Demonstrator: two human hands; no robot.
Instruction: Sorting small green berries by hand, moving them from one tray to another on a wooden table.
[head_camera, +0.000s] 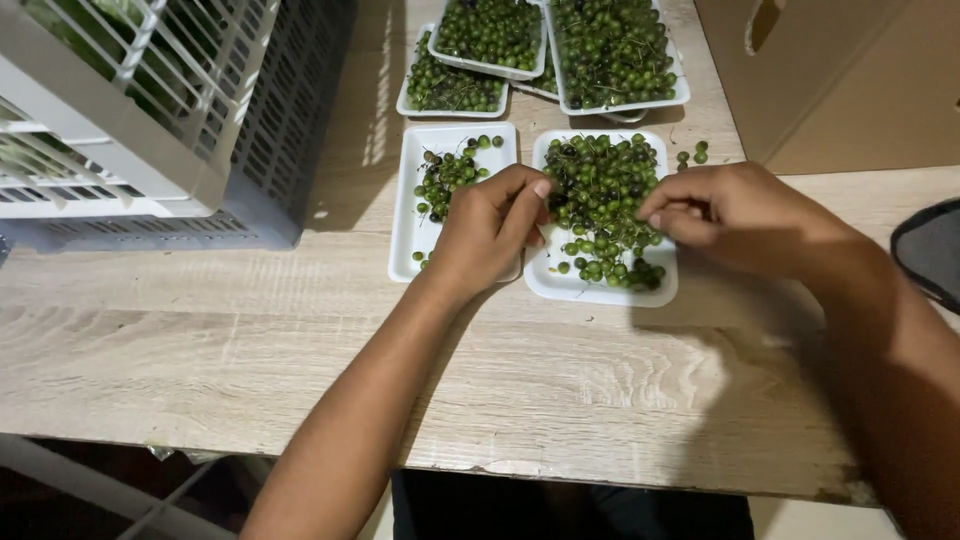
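- Two stacked plastic crates (170, 120), pale grey above and darker grey below, fill the far left of the wooden table (250, 360).
- Next comes a white foam tray (412, 230) that is sparsely filled, with small green berries scattered near its far end.
- Over that tray's right edge sits the left hand (487, 232), fingers curled and pressed together, thumb and forefinger reaching across to the neighbouring tray; whether the tips actually pinch a berry I cannot tell.
- Just beside it lies a second white tray (560, 285), touching or nearly touching the first, heaped with green berries (600, 195) on thin stems, a few of them darker.
- At this heap's right side, the right hand (735, 215) has its fingers bunched, tips together at the berries, pinching something too small to make out.
- Beyond both, at the table's far edge, stand three fuller trays (620, 100) overlapping one another.
- A few loose berries (692, 155) lie on the wood near the heaped tray's far right corner.
- A cardboard box (850, 80) stands at far right.
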